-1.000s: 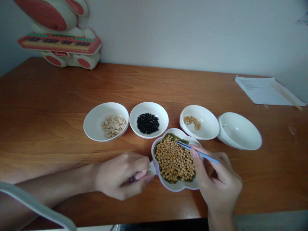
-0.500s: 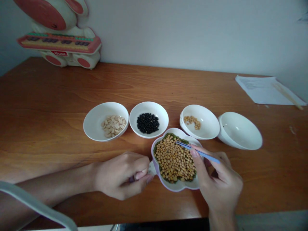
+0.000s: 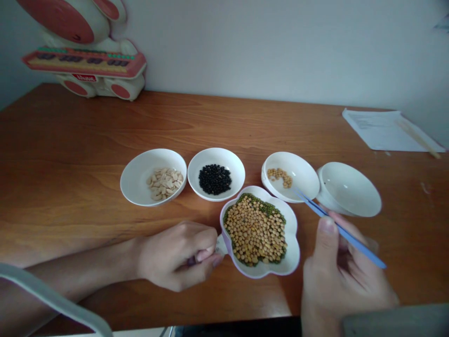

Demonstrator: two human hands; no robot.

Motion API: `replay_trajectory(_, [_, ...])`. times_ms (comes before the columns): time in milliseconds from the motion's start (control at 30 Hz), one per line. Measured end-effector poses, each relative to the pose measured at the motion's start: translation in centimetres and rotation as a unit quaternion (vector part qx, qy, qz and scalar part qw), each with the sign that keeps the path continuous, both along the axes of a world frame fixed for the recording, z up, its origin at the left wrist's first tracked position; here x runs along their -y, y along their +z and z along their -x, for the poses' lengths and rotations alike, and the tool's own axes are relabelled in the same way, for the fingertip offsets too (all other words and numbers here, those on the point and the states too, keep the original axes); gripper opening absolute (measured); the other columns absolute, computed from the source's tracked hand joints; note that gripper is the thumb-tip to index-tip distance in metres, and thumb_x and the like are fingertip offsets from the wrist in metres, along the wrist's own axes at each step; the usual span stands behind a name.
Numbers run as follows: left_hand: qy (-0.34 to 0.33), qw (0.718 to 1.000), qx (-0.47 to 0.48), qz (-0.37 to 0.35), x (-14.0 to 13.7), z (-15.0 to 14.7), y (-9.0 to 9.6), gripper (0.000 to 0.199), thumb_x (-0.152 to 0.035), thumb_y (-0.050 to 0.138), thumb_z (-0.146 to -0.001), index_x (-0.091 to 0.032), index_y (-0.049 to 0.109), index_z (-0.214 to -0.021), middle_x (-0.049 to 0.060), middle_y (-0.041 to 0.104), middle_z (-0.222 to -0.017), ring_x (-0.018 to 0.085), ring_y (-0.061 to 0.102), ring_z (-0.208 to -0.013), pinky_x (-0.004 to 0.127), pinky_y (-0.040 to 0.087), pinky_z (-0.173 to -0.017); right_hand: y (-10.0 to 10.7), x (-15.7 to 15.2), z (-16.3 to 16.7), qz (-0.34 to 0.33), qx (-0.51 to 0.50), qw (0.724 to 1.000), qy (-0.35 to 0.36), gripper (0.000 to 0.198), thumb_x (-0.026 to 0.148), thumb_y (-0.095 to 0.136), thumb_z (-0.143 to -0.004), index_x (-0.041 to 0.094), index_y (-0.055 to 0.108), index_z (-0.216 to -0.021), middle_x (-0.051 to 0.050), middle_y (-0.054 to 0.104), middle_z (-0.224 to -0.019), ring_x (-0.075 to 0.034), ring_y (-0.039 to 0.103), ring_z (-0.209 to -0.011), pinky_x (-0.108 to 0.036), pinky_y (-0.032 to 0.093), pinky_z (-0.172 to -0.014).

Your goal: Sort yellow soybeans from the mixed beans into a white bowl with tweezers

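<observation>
The left hand (image 3: 182, 257) is curled firmly around the short handle (image 3: 221, 246) of a white, flower-shaped dish with a lilac rim (image 3: 293, 250), which sits on the brown wooden table (image 3: 224, 124). In the dish, round tan beans (image 3: 254, 231) lie over small green beans (image 3: 276, 211) that show along the edges. The right hand (image 3: 345, 281) pinches slim blue tweezers (image 3: 361, 246) between thumb and fingers, their tips at the near rim of a round white bowl (image 3: 304, 172) with a few tan beans inside; the tips are blurred, so I cannot tell whether they grip a bean. Another white bowl (image 3: 351, 189) stands just right of it. To the left, glossy black beans (image 3: 214, 179) and pale flat seeds (image 3: 164, 183) fill part of two more white bowls (image 3: 135, 182).
</observation>
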State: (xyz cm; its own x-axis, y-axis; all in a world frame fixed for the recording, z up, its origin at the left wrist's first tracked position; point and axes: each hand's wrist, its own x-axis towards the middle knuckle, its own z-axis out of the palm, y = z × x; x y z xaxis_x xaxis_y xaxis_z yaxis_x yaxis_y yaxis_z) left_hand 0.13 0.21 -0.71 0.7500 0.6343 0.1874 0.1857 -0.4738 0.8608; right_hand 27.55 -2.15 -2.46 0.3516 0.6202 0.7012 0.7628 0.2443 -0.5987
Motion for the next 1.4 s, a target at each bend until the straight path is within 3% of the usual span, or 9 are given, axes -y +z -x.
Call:
replay_trajectory(100, [-0.002, 1.0, -0.004, -0.002, -0.01, 0.02, 0.07, 0.03, -0.012, 0.052, -0.096, -0.025, 0.03, -0.081, -0.006, 0.046, -0.067, 0.01, 0.039, -0.055, 0.026, 0.031, -0.053, -0.04, -0.15, 0.02, -0.013, -0.009, 1.0, -0.022, 0.024, 0.031, 0.075, -0.095, 0.02, 0.08, -0.116, -0.009, 0.081, -0.1, -0.021, 0.072, -0.079, -0.035, 0.056, -0.069])
replay_trajectory(233, [-0.004, 1.0, -0.004, 0.0, -0.04, 0.03, 0.08, 0.029, -0.011, 0.051, -0.095, -0.025, 0.03, -0.08, -0.006, 0.045, -0.066, 0.01, 0.038, -0.055, 0.027, 0.031, -0.053, 0.06, -0.18, -0.1, 0.027, 0.043, 0.995, 0.087, 0.024, 0.017, 0.08, -0.088, 0.025, 0.08, -0.111, -0.002, 0.081, -0.092, -0.014, 0.067, -0.072, -0.029, 0.054, -0.066])
replay_trajectory(333, [-0.008, 1.0, -0.002, 0.005, -0.08, 0.03, 0.06, 0.03, -0.012, 0.051, -0.096, -0.025, 0.029, -0.08, -0.005, 0.045, -0.067, 0.011, 0.037, -0.055, 0.028, 0.03, -0.054, 0.27, -0.25, -0.18, 0.051, 0.077, 0.987, 0.131, 0.029, 0.013, 0.081, -0.087, 0.026, 0.079, -0.114, 0.0, 0.08, -0.09, -0.011, 0.064, -0.068, -0.026, 0.051, -0.062])
replay_trajectory(767, [-0.011, 1.0, -0.006, 0.004, -0.05, 0.03, 0.03, 0.03, -0.012, 0.051, -0.096, -0.025, 0.029, -0.08, -0.006, 0.045, -0.066, 0.01, 0.036, -0.054, 0.028, 0.029, -0.053, 0.55, -0.68, -0.16, 0.095, 0.068, 0.978, 0.174, 0.025, 0.016, 0.078, -0.091, 0.027, 0.079, -0.114, 0.0, 0.081, -0.09, -0.011, 0.061, -0.063, -0.024, 0.05, -0.057])
replay_trajectory(1133, [-0.008, 1.0, 0.004, 0.006, -0.09, 0.02, 0.03, 0.03, -0.011, 0.052, -0.095, -0.025, 0.03, -0.08, -0.006, 0.046, -0.067, 0.01, 0.038, -0.055, 0.028, 0.031, -0.053, 0.45, -0.25, -0.13, 0.081, 0.072, 0.984, 0.139, 0.026, 0.019, 0.08, -0.089, 0.029, 0.081, -0.113, 0.001, 0.08, -0.085, -0.011, 0.06, -0.057, -0.025, 0.049, -0.055])
replay_trajectory(1267, [-0.007, 1.0, 0.003, 0.001, -0.05, 0.01, -0.03, 0.029, -0.012, 0.052, -0.096, -0.025, 0.031, -0.08, -0.006, 0.045, -0.067, 0.01, 0.038, -0.055, 0.027, 0.031, -0.053, 0.26, -0.11, -0.13, 0.012, 0.057, 0.996, 0.06, 0.027, 0.015, 0.082, -0.086, 0.027, 0.082, -0.111, -0.003, 0.083, -0.093, -0.016, 0.069, -0.069, -0.031, 0.053, -0.065])
replay_trajectory(1400, [-0.002, 1.0, 0.005, 0.001, 0.01, -0.01, 0.0, 0.029, -0.012, 0.052, -0.096, -0.024, 0.031, -0.08, -0.006, 0.046, -0.068, 0.01, 0.038, -0.056, 0.026, 0.031, -0.054, 0.01, -0.96, 0.1, -0.055, -0.045, 0.997, -0.037, 0.021, 0.02, 0.08, -0.089, 0.02, 0.084, -0.11, -0.008, 0.082, -0.093, -0.021, 0.072, -0.074, -0.036, 0.056, -0.068])
